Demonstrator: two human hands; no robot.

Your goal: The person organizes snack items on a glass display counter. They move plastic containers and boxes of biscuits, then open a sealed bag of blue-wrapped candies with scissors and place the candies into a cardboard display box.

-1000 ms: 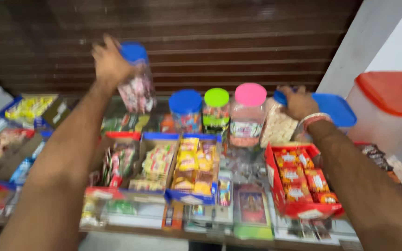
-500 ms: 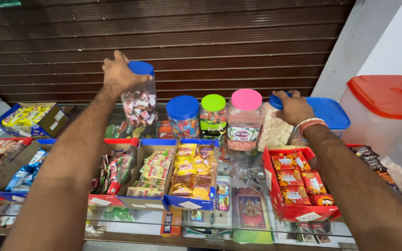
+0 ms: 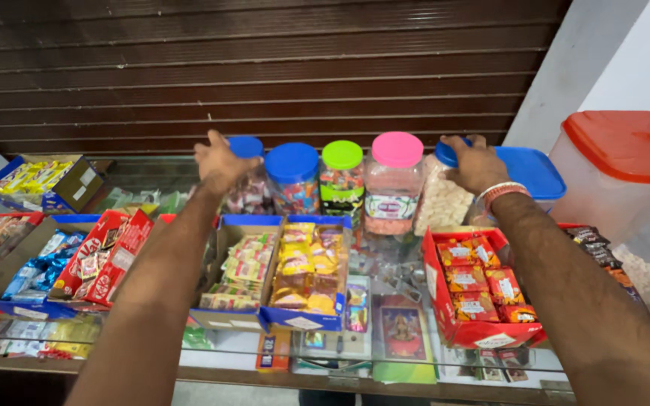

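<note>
The left hand (image 3: pixel 220 162) grasps a blue-lidded candy jar (image 3: pixel 247 184) at the far left end of a row of jars on the glass counter (image 3: pixel 212 380). At the right end, the right hand (image 3: pixel 477 163) clasps a jar of white sweets (image 3: pixel 439 201).

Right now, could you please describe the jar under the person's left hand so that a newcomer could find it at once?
Look at the row of clear plastic sweet jars standing at the back of the glass counter, in front of the brown shutter. The jar is at the row's left end, under the left hand. Its lid is blue like its neighbour's, but it alone has a hand on it there.
</note>
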